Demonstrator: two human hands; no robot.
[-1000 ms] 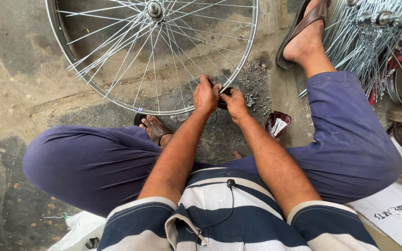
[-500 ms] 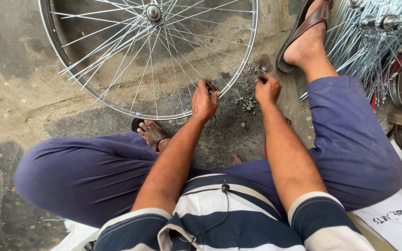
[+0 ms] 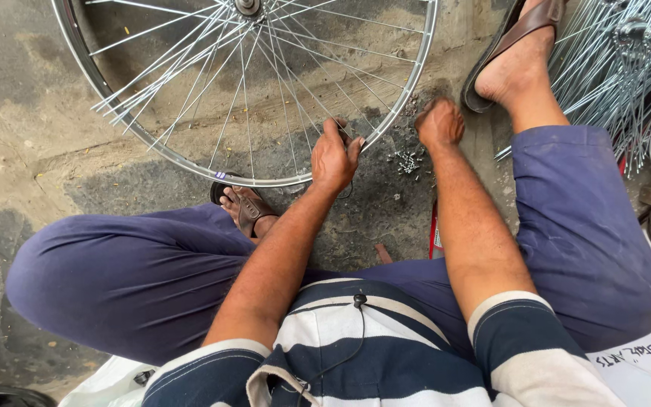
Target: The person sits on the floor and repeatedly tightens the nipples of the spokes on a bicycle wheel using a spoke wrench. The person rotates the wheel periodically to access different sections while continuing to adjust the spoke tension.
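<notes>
A spoked bicycle wheel (image 3: pixel 190 162) lies flat on the concrete floor in front of me. My left hand (image 3: pixel 335 157) grips its silver rim at the near right side, fingers curled over a spoke end. My right hand (image 3: pixel 439 122) is off the wheel, knuckles up, reaching down to a small pile of metal spoke nipples (image 3: pixel 407 160) on the floor just right of the rim. What its closed fingers hold is hidden. I sit with both legs bent, one sandalled foot (image 3: pixel 244 209) under the rim.
My other sandalled foot (image 3: pixel 514 53) rests at the top right. Beside it lies a bundle of loose spokes and hubs (image 3: pixel 619 68). A white sheet with writing (image 3: pixel 642 362) lies at the lower right. A small red packet (image 3: pixel 435 234) lies by my right forearm.
My right hand has left the rim and moved right and away, over to the pile of nipples. The left hand stays on the rim.
</notes>
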